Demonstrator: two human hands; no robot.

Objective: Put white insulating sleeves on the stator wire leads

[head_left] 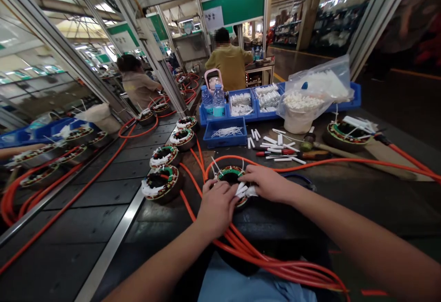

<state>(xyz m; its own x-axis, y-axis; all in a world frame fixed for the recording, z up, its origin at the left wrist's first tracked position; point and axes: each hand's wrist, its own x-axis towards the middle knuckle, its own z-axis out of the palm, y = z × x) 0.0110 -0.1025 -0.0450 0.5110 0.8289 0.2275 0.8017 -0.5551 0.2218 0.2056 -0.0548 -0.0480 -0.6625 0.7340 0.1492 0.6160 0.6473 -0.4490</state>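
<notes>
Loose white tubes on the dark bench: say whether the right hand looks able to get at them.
Probably yes: the loose white tubes lie in the open beyond the right hand, and the orange cable between looks low enough to reach over; that hand is at the round green-lined part.

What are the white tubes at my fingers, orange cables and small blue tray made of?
White tubes: matte, perhaps plastic or woven sleeving; too small to tell. Orange cables: probably rubber or plastic, soft sheen, bending smoothly. Small blue tray: likely plastic, smooth, evenly coloured.

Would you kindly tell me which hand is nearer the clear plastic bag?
Right. The right hand is in front and left of the plastic bag; the left hand is farther left.
</notes>
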